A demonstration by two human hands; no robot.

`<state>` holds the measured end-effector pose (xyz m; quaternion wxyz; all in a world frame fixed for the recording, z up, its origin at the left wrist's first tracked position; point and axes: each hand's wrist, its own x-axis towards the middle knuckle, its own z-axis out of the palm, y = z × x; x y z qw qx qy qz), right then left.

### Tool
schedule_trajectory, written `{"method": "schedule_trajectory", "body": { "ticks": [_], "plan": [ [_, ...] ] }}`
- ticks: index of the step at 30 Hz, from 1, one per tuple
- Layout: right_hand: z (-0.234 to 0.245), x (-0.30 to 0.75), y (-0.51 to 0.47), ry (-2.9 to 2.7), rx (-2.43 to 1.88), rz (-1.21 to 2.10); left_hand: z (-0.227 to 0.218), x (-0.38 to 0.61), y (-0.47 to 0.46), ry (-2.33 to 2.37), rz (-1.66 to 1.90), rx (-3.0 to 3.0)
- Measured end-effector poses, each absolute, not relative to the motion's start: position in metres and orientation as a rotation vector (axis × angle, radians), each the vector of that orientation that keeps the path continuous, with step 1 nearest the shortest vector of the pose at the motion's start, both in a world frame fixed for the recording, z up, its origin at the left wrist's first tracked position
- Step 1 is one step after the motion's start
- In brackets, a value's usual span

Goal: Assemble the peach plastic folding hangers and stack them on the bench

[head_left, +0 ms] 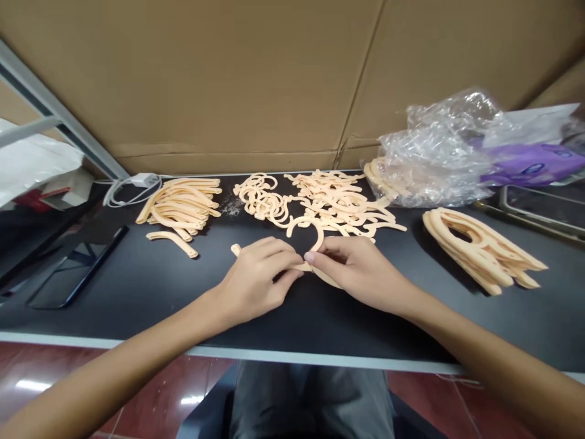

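In front of me, over the middle of the black table, my two hands meet at a joint between beige pieces that look like hanger parts. My left hand [260, 274] is closed around a curved arm piece [236, 250], whose tip sticks out past the knuckles. My right hand [354, 265] pinches a hook piece [317, 228], its round open hook pointing up and away from me. Part of another beige edge [326, 279] shows under the right fingers. The fingers hide most of the joint.
Behind my hands lie a pile of curved arms [187, 204], small hooks [260, 198] and larger hook pieces [340, 198]. One loose arm [171, 238] and a phone [77, 268] are left. Stacked beige frames [479, 247], a plastic bag [434, 158] and a purple pack [530, 163] are right.
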<state>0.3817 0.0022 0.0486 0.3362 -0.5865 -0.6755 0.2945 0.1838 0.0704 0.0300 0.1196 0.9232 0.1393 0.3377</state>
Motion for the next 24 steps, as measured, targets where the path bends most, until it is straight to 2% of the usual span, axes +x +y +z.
{"method": "schedule_trajectory", "body": {
  "ticks": [5,10,15,24],
  "plan": [
    [0.051,0.385,0.001,-1.791,-1.472,0.896,0.025,0.184,0.062,0.55,0.743,2.649],
    [0.048,0.385,-0.001,-1.848,-1.524,0.818,0.025,0.179,0.061,0.524,0.645,2.518],
    [0.049,0.383,-0.004,-1.86,-1.555,0.822,0.026,0.178,0.063,0.519,0.659,2.542],
    [0.044,0.37,-0.008,-1.816,-1.579,0.6,0.023,0.181,0.058,0.472,0.769,2.75]
  ]
}}
